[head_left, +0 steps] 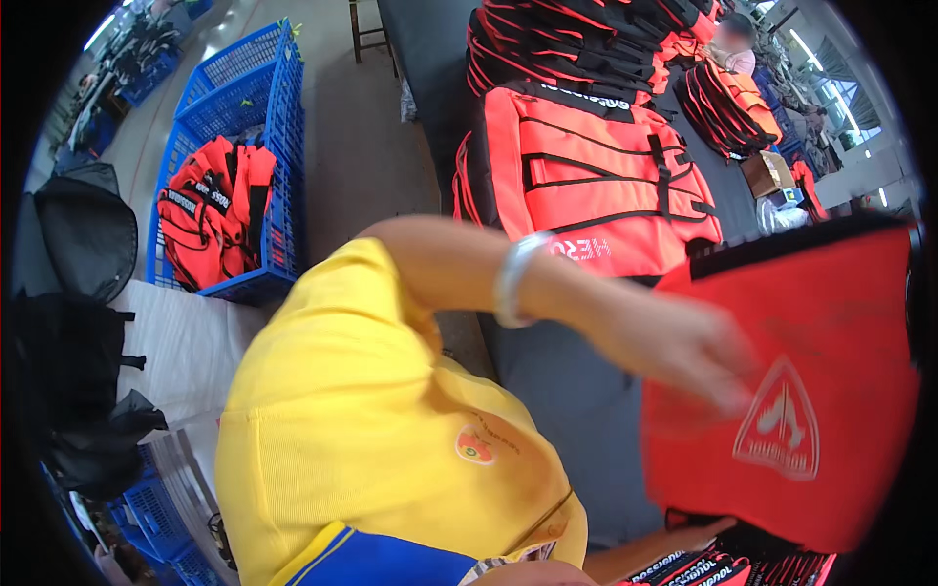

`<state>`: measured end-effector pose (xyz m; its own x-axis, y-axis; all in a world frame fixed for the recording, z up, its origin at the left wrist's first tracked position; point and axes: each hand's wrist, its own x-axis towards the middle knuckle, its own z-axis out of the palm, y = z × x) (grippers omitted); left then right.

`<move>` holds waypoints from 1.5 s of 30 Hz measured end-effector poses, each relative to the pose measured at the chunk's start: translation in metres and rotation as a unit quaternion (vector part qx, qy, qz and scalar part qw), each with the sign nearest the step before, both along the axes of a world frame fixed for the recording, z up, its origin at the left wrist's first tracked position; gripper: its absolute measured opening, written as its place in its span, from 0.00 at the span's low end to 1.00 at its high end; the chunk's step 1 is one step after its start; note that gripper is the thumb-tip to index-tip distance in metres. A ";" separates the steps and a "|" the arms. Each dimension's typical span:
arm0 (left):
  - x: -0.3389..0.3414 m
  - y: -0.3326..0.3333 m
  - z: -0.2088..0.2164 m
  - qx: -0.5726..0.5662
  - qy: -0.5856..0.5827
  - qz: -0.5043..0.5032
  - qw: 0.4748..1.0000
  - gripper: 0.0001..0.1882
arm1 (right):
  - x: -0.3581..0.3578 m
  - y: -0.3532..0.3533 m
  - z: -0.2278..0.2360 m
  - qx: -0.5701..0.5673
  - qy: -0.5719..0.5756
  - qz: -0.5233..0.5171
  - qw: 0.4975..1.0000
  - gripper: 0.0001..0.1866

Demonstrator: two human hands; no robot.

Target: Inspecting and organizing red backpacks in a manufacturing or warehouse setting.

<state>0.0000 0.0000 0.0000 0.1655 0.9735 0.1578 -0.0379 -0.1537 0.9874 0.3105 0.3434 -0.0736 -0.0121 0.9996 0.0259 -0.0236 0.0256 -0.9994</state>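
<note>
Two hands: the left hand (689, 352) is hanging over the face of the red bag (850, 391), showing blurred, and I can't tell whether its grip is clamping cloth or hovering clear; the right hand (689, 539) is lying under the bag's near edge, partly hidden, so I can't tell that grip's state either.
Red bag: sitting right of the left grip and above the right one, its pale emblem showing upside down; perhaps the right hand is propping its lower edge.
Backpack: a red-and-black backpack (606, 195) is lying flat just beyond the left grip, straps up, probably for stacking level on the dark surface (576, 410).
Tall pile: farther beyond the left grip, stacked backpacks (572, 49) are resting one on another, presumably saving room.
Low pile: black-and-red pieces (699, 569) are lying close-packed just below the right grip.
Blue crate: well left of the left grip, the blue crate (282, 176) is holding crumpled red bags (210, 215), its mesh walls keeping the loose heap together.
Cardboard box: far beyond the left grip, the cardboard box (769, 176) is standing beside clear plastic wrap (782, 216); its contents aren't showing.
</note>
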 end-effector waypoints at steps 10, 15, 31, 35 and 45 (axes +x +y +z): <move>0.048 0.029 -0.214 -0.245 -0.420 0.138 0.863 0.39 | 0.114 -0.001 -0.143 -0.335 0.097 0.246 0.905 0.34; 0.065 0.059 -0.228 -0.302 -0.544 0.163 0.766 0.23 | 0.108 -0.021 -0.190 -0.363 -0.042 0.104 0.925 0.26; 0.123 0.125 -0.111 -0.170 -0.081 0.152 0.970 0.15 | -0.014 -0.142 0.005 0.270 -0.394 0.204 0.855 0.11; 0.131 0.127 -0.111 -0.151 -0.083 0.121 0.978 0.13 | 0.001 -0.133 0.005 0.142 -0.352 0.192 0.905 0.08; 0.148 0.122 -0.136 -0.156 -0.022 -0.017 0.987 0.14 | 0.002 -0.153 -0.012 0.243 -0.363 0.250 0.864 0.15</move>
